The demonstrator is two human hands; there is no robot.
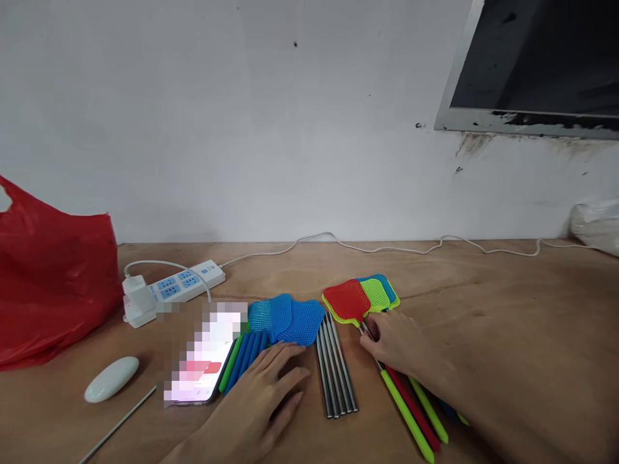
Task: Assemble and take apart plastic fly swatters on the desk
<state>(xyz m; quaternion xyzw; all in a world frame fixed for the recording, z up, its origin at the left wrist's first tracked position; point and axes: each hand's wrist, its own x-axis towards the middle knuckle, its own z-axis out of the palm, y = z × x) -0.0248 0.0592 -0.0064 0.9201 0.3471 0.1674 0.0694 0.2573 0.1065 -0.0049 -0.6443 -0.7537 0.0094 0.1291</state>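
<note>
My right hand [394,338] is closed with thumb and forefinger at the metal shaft just below the head of the red fly swatter [345,300]. Under and beside it lie other swatters with yellow-green and blue heads, their long yellow-green [407,415] and red handles pointing toward me. My left hand [264,393] lies low with fingers apart, fingertips by the blue swatter heads [302,322] and over several blue handle tubes [249,354]. Beside those tubes is a green tube [231,364]. Between my hands lies a row of several metal rods [336,370].
A lit phone [207,361] lies left of the tubes. Behind it is a white power strip [186,283] with a plugged adapter and cables. A white mouse [111,379] and a red plastic bag [53,277] are at the left. A screen [541,64] hangs at upper right.
</note>
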